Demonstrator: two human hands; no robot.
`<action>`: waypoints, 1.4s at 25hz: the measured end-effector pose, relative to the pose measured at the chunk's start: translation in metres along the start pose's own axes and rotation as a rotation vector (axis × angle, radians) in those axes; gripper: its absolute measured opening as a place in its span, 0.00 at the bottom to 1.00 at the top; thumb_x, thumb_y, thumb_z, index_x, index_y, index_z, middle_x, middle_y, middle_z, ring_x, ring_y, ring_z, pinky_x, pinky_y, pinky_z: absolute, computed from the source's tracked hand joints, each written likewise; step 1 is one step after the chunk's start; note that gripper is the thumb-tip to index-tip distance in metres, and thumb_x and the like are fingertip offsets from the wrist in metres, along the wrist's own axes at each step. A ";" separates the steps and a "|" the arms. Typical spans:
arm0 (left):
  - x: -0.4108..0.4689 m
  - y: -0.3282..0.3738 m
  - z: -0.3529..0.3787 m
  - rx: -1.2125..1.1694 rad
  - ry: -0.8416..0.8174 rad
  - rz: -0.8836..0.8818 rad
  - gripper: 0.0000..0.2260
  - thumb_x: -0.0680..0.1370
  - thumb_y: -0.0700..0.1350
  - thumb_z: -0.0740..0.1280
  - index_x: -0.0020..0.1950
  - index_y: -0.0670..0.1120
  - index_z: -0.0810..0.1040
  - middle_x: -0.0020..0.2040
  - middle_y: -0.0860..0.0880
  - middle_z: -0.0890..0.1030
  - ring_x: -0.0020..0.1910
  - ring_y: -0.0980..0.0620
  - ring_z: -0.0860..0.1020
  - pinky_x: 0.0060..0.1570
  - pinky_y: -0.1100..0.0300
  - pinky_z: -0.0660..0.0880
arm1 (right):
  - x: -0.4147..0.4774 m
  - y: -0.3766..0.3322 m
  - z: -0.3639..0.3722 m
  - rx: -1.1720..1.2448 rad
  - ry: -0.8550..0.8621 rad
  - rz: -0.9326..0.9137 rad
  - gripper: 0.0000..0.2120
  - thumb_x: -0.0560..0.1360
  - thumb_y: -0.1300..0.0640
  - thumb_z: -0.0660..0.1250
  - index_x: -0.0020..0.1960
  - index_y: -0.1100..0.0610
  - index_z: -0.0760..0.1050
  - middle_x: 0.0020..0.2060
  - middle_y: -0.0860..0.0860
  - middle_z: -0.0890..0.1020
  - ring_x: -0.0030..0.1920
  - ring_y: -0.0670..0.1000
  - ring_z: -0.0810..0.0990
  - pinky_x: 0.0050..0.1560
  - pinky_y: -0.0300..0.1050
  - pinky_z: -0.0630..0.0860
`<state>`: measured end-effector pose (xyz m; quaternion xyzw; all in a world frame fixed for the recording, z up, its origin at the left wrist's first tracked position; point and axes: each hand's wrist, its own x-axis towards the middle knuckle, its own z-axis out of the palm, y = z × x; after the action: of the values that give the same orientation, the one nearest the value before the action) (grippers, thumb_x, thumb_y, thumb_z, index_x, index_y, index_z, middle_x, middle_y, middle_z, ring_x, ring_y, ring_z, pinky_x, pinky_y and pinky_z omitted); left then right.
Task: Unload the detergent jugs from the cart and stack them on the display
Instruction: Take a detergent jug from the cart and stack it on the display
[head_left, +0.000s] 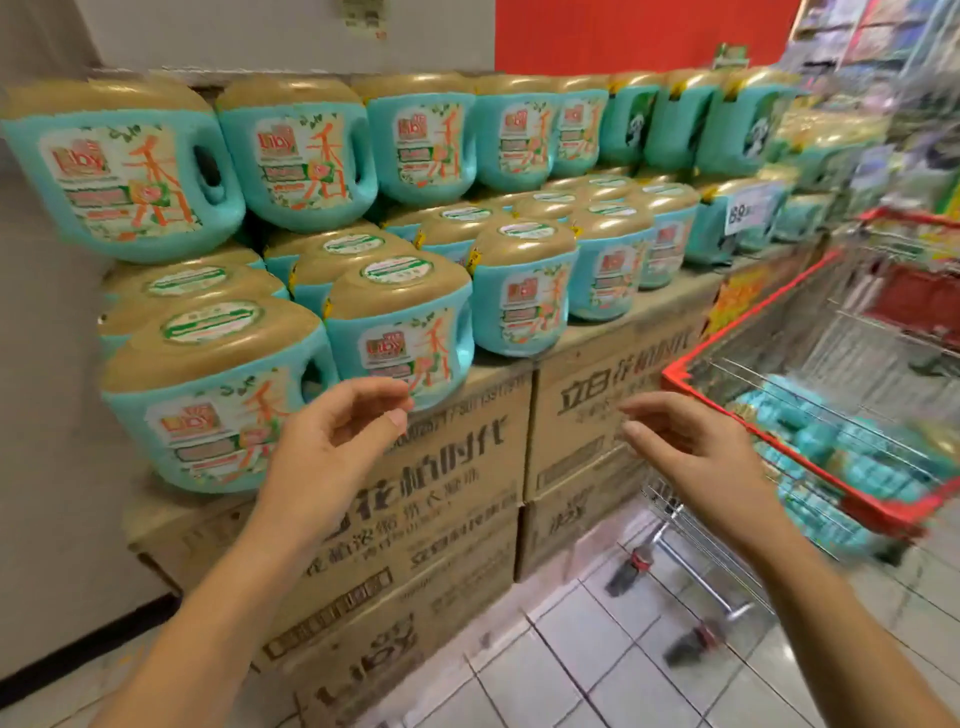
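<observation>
Teal detergent jugs with gold tops are stacked in two tiers on a display of cardboard boxes (457, 467). The nearest jug (208, 395) stands at the front left, another jug (402, 332) just right of it. My left hand (332, 447) hovers in front of these two, fingers loosely curled, holding nothing. My right hand (691, 447) is in the air between the boxes and the red-rimmed wire cart (810, 457), fingers relaxed and empty. More teal jugs (841, 462) lie inside the cart, blurred.
A grey wall (47, 415) borders the display on the left. A price sign (748, 208) hangs among the jugs at right. Shop shelves (883, 78) fill the far right. The cart's wheels (631, 569) stand on white floor tiles (597, 665).
</observation>
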<state>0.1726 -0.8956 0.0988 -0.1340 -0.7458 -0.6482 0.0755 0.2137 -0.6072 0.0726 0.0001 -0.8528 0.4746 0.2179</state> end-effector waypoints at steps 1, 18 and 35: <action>-0.009 -0.008 0.022 -0.011 -0.051 -0.045 0.10 0.76 0.37 0.69 0.49 0.51 0.82 0.46 0.54 0.86 0.47 0.58 0.83 0.46 0.69 0.77 | -0.019 0.015 -0.012 -0.008 0.016 0.056 0.08 0.74 0.64 0.71 0.47 0.50 0.80 0.42 0.48 0.85 0.44 0.51 0.83 0.50 0.43 0.78; -0.092 -0.103 0.387 0.032 -0.602 -0.615 0.07 0.77 0.40 0.69 0.50 0.51 0.82 0.47 0.48 0.86 0.48 0.51 0.82 0.44 0.63 0.74 | -0.172 0.230 -0.236 -0.049 0.090 0.818 0.06 0.77 0.59 0.66 0.52 0.53 0.79 0.41 0.59 0.81 0.41 0.59 0.79 0.47 0.51 0.77; 0.156 -0.102 0.676 -0.063 -0.499 -0.462 0.09 0.77 0.32 0.65 0.52 0.42 0.81 0.44 0.48 0.85 0.42 0.57 0.81 0.43 0.71 0.76 | 0.109 0.403 -0.458 -0.028 0.290 0.639 0.08 0.76 0.65 0.68 0.54 0.60 0.79 0.42 0.61 0.83 0.43 0.52 0.79 0.53 0.52 0.77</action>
<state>0.0349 -0.2252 -0.0537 -0.1181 -0.7316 -0.6181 -0.2622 0.2016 0.0074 -0.0044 -0.3374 -0.7763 0.5022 0.1773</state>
